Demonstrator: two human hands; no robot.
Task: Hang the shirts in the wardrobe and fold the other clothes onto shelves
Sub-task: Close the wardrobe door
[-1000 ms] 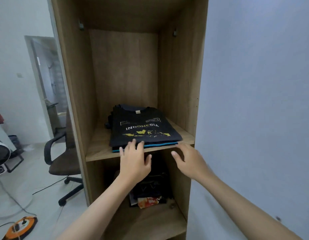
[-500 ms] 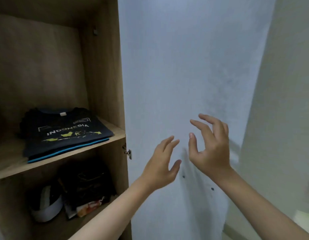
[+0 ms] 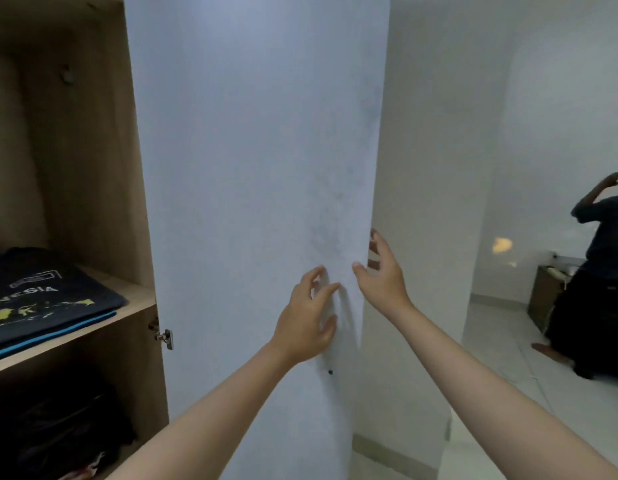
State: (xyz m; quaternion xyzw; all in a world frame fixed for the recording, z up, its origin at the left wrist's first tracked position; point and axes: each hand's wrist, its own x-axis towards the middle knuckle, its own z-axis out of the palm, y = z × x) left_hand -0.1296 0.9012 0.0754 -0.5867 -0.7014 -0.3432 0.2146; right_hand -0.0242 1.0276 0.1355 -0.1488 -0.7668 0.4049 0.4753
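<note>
The wardrobe's white door [image 3: 252, 168] stands open and fills the middle of the view. My right hand [image 3: 380, 275] grips its free edge, thumb on the front face and fingertips hidden behind it. My left hand [image 3: 307, 320] is spread just left of that, its fingertips at the door's face and holding nothing. At far left a folded stack with a black "INDONESIA" shirt [image 3: 51, 306] on top lies on the wooden shelf [image 3: 137, 303].
Dark items [image 3: 65, 427] sit in the compartment below the shelf. A metal hinge [image 3: 163, 336] joins the door to the wardrobe side. At far right a person in dark clothes [image 3: 602, 271] stands on the pale tiled floor [image 3: 491, 358], beside a small brown cabinet [image 3: 543, 296].
Both hands left the folded stack on the shelf and moved right to the door. The view turned right; my right hand reached the door's edge.
</note>
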